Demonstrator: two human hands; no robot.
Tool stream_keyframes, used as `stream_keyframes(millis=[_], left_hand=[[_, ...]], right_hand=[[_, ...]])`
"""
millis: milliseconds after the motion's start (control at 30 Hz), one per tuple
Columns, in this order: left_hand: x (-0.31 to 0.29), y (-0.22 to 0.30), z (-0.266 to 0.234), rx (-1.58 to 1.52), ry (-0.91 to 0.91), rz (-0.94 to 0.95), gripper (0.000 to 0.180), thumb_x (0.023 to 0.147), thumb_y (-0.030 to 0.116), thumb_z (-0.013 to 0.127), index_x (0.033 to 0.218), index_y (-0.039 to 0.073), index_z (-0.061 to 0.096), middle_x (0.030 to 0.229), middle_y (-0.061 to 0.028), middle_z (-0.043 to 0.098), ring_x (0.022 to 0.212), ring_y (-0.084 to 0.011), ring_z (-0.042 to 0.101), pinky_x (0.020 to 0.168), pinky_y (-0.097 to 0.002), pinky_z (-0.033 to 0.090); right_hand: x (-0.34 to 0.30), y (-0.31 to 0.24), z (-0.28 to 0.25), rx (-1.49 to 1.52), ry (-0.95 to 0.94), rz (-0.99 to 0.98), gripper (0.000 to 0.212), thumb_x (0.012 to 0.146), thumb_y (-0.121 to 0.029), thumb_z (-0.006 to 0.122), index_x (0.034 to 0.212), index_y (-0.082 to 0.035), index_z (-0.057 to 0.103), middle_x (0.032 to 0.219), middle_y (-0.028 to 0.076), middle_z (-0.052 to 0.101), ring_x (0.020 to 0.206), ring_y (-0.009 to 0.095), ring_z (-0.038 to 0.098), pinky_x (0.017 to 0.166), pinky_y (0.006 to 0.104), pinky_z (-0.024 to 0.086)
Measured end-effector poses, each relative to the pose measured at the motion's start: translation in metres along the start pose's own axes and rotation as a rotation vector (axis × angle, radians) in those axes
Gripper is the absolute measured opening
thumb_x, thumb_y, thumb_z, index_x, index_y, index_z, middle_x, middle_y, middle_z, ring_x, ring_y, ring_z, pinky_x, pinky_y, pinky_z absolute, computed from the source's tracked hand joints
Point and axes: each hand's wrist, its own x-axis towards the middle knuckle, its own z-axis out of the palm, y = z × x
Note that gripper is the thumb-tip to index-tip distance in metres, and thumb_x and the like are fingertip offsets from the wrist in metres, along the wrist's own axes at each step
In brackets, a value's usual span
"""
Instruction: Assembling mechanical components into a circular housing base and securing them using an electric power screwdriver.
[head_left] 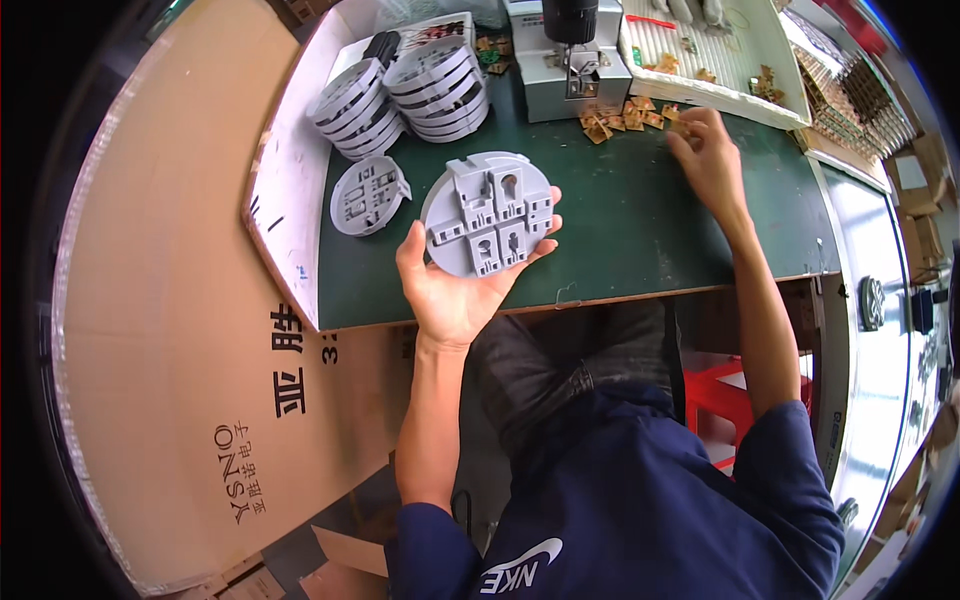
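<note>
My left hand [445, 295] is wrapped round the rim of a grey round plastic housing [455, 205]. Its moulded side, with several raised sockets and slots, faces up, above the near part of the green bench. Farther right, my right hand [712, 165] is at the edge of a loose heap of small copper-coloured parts [628, 118]. Its fingers are curled together beside the outermost parts; whether a part is between the fingertips is hidden. A second grey round housing [365, 200] lies flat on the bench, left of the held one.
Two stacks of grey round housings [436, 95] stand at the back left. A grey bench machine [570, 80] with a black head is at the back middle. A white foam tray [790, 95] holds loose parts and gloves. A large cardboard sheet [170, 300] flanks the green bench [640, 230].
</note>
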Motion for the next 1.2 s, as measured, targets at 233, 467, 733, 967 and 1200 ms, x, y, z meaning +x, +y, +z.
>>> stream_keyframes(millis=[233, 467, 733, 967, 1200], left_hand=[[0.0, 0.003, -0.006, -0.131, -0.06, -0.034, 0.1, 0.093, 0.072, 0.052, 0.158, -0.001, 0.031, 0.152, -0.0397, 0.039, 0.129, -0.0502, 0.055, 0.105, -0.0537, 0.05], [0.001, 0.004, -0.01, -0.026, -0.061, -0.027, 0.1, 0.092, 0.071, 0.055, 0.157, -0.001, 0.033, 0.151, -0.0392, 0.041, 0.13, -0.0506, 0.055, 0.104, -0.0542, 0.051], [0.009, 0.002, -0.009, 0.12, -0.073, -0.054, 0.098, 0.091, 0.068, 0.058, 0.156, -0.002, 0.037, 0.15, -0.0353, 0.045, 0.13, -0.0496, 0.055, 0.105, -0.0553, 0.05], [-0.01, 0.017, -0.009, 0.265, -0.017, -0.05, 0.109, 0.084, 0.07, 0.067, 0.156, -0.005, 0.033, 0.151, -0.046, 0.034, 0.132, -0.0556, 0.051, 0.103, -0.0553, 0.05], [-0.18, -0.013, -0.046, -0.294, 0.108, 0.273, 0.107, 0.086, 0.077, 0.059, 0.16, 0.004, 0.033, 0.154, -0.0446, 0.032, 0.13, -0.0539, 0.052, 0.101, -0.0565, 0.05]], right_hand=[[-0.02, -0.005, -0.03, 1.019, -0.289, 0.48, 0.04, 0.106, -0.014, 0.058, 0.143, -0.003, 0.052, 0.107, 0.004, 0.062, 0.083, 0.009, 0.059, 0.07, 0.0225, 0.05], [-0.029, -0.013, -0.029, 1.382, -0.393, 0.526, 0.046, 0.109, -0.012, 0.05, 0.152, 0.002, 0.045, 0.103, 0.004, 0.055, 0.089, 0.01, 0.053, 0.077, 0.0231, 0.046], [-0.038, -0.043, -0.033, 0.964, -0.402, 0.335, 0.044, 0.107, -0.012, 0.057, 0.147, 0.005, 0.052, 0.122, 0.009, 0.063, 0.112, 0.016, 0.061, 0.098, 0.028, 0.05], [-0.046, -0.045, -0.02, 0.756, -0.484, 0.202, 0.04, 0.103, -0.011, 0.063, 0.14, 0.003, 0.058, 0.125, 0.011, 0.067, 0.122, 0.019, 0.062, 0.108, 0.0324, 0.049], [-0.072, -0.04, -0.02, 0.503, -0.305, 0.181, 0.04, 0.104, -0.01, 0.062, 0.142, 0.001, 0.058, 0.123, 0.01, 0.068, 0.114, 0.018, 0.063, 0.102, 0.0318, 0.049]])
